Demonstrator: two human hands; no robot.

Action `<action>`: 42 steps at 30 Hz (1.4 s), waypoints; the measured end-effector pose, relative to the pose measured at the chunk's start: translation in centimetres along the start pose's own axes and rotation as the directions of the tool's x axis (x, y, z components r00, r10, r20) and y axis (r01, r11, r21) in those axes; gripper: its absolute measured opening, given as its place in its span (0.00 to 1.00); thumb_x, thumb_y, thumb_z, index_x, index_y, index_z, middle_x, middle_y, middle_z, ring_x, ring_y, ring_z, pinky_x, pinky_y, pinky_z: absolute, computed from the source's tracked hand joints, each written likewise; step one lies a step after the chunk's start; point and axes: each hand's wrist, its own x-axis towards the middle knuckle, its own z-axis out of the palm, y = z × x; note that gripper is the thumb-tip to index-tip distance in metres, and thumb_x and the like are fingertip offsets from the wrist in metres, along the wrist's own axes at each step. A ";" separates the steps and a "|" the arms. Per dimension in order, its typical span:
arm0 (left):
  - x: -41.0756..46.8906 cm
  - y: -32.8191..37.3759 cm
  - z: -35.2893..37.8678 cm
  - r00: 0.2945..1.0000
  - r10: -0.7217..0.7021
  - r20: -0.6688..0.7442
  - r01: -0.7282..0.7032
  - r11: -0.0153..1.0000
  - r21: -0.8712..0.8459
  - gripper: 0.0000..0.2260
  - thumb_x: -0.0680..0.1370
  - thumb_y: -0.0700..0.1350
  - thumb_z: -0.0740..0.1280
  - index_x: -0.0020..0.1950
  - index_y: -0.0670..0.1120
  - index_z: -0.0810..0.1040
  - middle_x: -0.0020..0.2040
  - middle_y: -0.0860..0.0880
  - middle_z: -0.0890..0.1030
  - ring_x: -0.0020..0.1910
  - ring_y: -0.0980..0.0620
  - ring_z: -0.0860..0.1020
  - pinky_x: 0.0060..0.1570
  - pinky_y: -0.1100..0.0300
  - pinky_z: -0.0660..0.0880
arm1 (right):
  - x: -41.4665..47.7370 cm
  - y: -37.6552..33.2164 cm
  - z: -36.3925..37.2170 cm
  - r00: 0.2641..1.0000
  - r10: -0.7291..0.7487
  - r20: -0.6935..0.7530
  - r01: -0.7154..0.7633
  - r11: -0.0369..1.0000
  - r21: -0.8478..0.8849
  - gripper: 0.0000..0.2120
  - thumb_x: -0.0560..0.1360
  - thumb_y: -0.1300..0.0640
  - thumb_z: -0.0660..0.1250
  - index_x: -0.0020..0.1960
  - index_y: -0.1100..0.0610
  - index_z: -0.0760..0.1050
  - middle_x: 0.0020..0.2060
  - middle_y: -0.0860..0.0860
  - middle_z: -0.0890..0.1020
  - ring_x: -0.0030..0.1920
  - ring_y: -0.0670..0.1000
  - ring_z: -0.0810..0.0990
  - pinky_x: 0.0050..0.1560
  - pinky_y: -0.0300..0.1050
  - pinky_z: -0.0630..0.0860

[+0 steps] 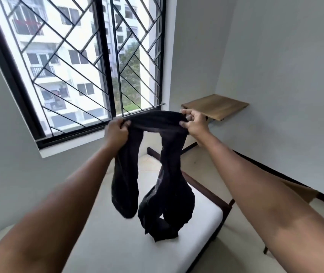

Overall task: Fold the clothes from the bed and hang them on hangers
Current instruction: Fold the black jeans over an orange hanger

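Left hand & right hand pinching black garment at top edge, held up over bed – prob. to straighten before fold.

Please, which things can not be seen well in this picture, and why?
Head view: the black garment hangs bunched from the left hand and right hand, so its type is unclear.
Head view: its own folds hide whether its lower end touches the bed.
Head view: the bottom edge cuts off the bed's near end.
Head view: the right arm hides most of the wooden table's legs.
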 end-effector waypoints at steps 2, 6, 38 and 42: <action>1.5 1.9 -1.2 0.996 0.074 -0.044 -0.072 0.996 0.049 0.07 0.82 0.46 0.67 0.53 0.44 0.83 0.48 0.44 0.83 0.48 0.45 0.78 0.51 0.50 0.74 | -0.6 1.7 0.7 0.987 0.041 0.158 -0.022 0.993 -0.119 0.14 0.78 0.66 0.71 0.59 0.52 0.82 0.49 0.52 0.83 0.49 0.54 0.84 0.43 0.51 0.84; 1.8 3.6 -1.3 0.976 0.215 0.025 -0.215 0.951 0.221 0.07 0.81 0.48 0.66 0.51 0.46 0.82 0.48 0.45 0.83 0.50 0.42 0.79 0.49 0.51 0.75 | -3.9 3.6 2.7 0.862 0.233 0.451 -0.099 0.949 -0.300 0.08 0.84 0.62 0.65 0.57 0.58 0.83 0.50 0.53 0.87 0.48 0.53 0.86 0.44 0.49 0.84; -0.2 13.0 -3.2 0.783 0.279 0.556 -0.404 0.908 0.114 0.07 0.69 0.35 0.78 0.45 0.44 0.88 0.39 0.44 0.87 0.36 0.54 0.81 0.36 0.61 0.77 | -8.4 -9.1 0.3 0.835 -0.140 0.531 0.149 0.988 0.027 0.13 0.71 0.59 0.82 0.52 0.51 0.83 0.45 0.43 0.88 0.49 0.44 0.86 0.52 0.40 0.80; 0.4 14.8 -7.2 0.774 0.288 0.564 -0.362 0.932 0.021 0.13 0.67 0.42 0.84 0.49 0.46 0.87 0.43 0.43 0.87 0.41 0.49 0.84 0.41 0.56 0.79 | -8.4 -12.7 0.0 0.933 -0.235 0.272 0.239 0.971 0.022 0.06 0.75 0.54 0.79 0.41 0.52 0.84 0.38 0.47 0.87 0.41 0.46 0.86 0.46 0.45 0.81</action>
